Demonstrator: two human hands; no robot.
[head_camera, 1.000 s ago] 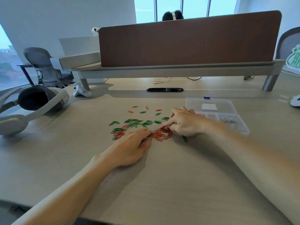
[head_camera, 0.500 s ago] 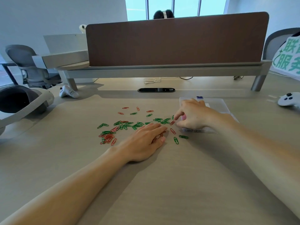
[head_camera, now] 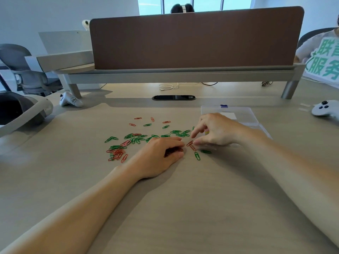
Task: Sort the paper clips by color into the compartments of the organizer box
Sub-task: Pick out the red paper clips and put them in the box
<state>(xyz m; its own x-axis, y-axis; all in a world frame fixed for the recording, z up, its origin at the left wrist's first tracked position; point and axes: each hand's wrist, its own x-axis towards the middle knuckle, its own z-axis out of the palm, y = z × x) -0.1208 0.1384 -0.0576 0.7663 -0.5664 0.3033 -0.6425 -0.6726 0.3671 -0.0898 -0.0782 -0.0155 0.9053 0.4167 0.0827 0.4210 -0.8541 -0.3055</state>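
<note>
Bright daylight from rear windows [head_camera: 207, 4] | soft shadows on desk [head_camera: 183, 217] | wide-angle edge bending | slight blur

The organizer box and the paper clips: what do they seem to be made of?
Organizer box: clear, glossy plastic by the look; the table shows through it. Paper clips: thin bent wire, probably metal under red or green coating; too small to be sure.

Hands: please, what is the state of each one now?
Left hand: closed on red clips.
Right hand: thumb at a red clip; grip cannot be told.
</note>
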